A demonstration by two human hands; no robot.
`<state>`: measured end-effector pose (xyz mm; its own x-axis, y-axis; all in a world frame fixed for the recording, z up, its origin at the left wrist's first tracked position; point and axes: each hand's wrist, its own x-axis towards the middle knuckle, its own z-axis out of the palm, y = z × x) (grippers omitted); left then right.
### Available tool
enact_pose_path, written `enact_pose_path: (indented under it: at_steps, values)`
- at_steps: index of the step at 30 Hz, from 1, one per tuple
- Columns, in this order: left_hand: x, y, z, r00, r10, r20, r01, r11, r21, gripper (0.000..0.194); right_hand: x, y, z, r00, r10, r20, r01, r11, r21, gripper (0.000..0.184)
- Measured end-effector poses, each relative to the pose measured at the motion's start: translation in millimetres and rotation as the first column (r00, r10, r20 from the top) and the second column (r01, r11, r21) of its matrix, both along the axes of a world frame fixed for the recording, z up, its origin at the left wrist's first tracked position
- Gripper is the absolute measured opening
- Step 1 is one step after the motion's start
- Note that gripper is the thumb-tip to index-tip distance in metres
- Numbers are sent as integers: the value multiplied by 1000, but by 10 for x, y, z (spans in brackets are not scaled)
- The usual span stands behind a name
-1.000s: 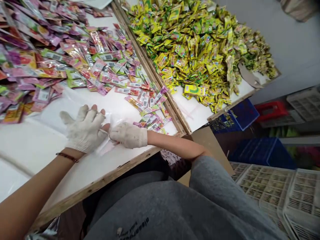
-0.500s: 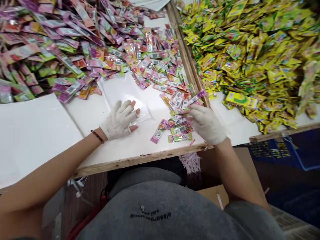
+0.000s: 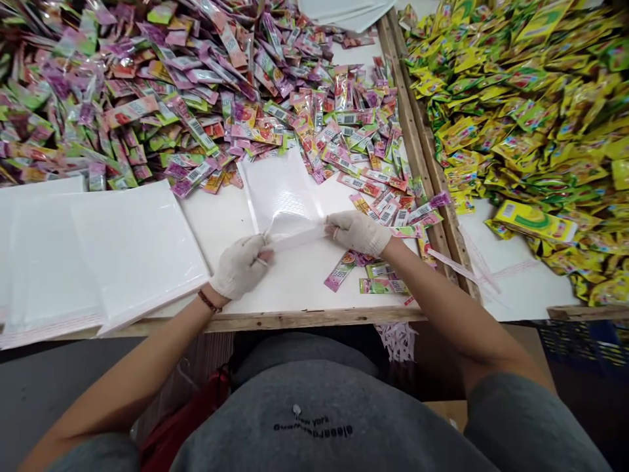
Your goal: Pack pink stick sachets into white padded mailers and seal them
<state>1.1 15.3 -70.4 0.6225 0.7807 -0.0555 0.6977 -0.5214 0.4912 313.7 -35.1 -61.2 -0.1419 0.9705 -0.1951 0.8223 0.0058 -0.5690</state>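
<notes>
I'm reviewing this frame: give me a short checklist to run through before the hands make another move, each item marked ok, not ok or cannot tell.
1. Left hand gripping the left end of the white envelope's near edge: ok.
2. Right hand gripping that edge's right end: ok.
3. Envelope's far edge clear of the pink and green sachets: not ok, they crowd up against it.
4. Envelope's contents known: cannot tell, its white surface hides the inside.
5. Yellow packets to the right of the wooden divider: ok.
6. Other white envelopes apart from the held one: ok, they lie to its left.
</notes>
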Motion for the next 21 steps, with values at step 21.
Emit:
enact_pose_path:
  at_steps: [21]
  values:
    - [247,146,552,646,754,118,-153,279,-948,28,-507,279,73,915,-306,-264,246,940,-236,28]
